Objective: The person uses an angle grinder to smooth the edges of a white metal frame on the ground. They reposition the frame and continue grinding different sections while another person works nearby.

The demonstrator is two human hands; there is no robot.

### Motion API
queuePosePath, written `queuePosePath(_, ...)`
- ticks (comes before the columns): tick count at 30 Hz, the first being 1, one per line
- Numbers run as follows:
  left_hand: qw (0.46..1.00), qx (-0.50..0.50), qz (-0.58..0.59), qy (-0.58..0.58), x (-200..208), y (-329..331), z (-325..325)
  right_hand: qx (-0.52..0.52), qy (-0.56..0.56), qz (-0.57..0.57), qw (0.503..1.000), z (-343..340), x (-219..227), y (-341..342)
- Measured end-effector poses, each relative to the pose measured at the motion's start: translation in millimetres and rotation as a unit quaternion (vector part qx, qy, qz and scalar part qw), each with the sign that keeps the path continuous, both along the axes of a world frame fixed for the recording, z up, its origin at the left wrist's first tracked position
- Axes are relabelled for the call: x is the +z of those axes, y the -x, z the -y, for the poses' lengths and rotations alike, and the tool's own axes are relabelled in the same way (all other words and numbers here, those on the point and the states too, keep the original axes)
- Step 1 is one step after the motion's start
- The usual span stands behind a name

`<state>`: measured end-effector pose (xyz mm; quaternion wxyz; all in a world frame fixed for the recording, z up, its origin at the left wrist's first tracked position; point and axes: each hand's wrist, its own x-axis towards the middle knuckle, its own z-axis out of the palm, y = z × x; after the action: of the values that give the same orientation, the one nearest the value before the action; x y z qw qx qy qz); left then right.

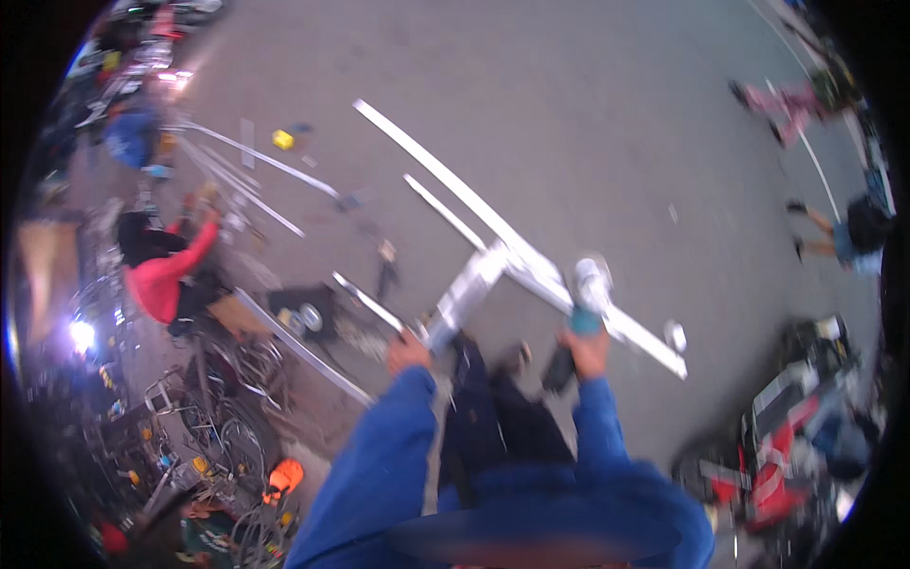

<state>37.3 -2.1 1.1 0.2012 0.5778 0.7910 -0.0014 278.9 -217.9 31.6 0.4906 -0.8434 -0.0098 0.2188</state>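
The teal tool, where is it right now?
In the head view, right of centre: the teal tool is in the right hand, beside a white bar.

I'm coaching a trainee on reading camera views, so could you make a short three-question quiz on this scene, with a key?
1. Which of the wearer's hands holds the teal tool?
2. True or false: in the picture, the yellow block lies left of the long bar.
3. What colour is the top worn by the person at far left? A) green B) red C) white

Key:
1. The right hand.
2. True.
3. B.
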Motion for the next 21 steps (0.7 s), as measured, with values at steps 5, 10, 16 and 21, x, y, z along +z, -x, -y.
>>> queuePosePath(5,0.998,-0.024,0.060,-0.006,3,-1,-1,-0.061,0.019,-0.044,0.997,4,17,19)
queuePosePath(10,0.998,-0.003,0.054,0.044,16,-6,1,-0.062,0.022,-0.008,0.998,0,46,23)
queuePosePath(16,0.998,-0.003,0.043,0.045,4,2,-2,-0.042,0.050,0.009,0.998,-12,55,16)
queuePosePath(21,0.998,-0.008,0.046,0.040,0,5,-4,0.011,0.049,0.040,0.998,-30,45,9)
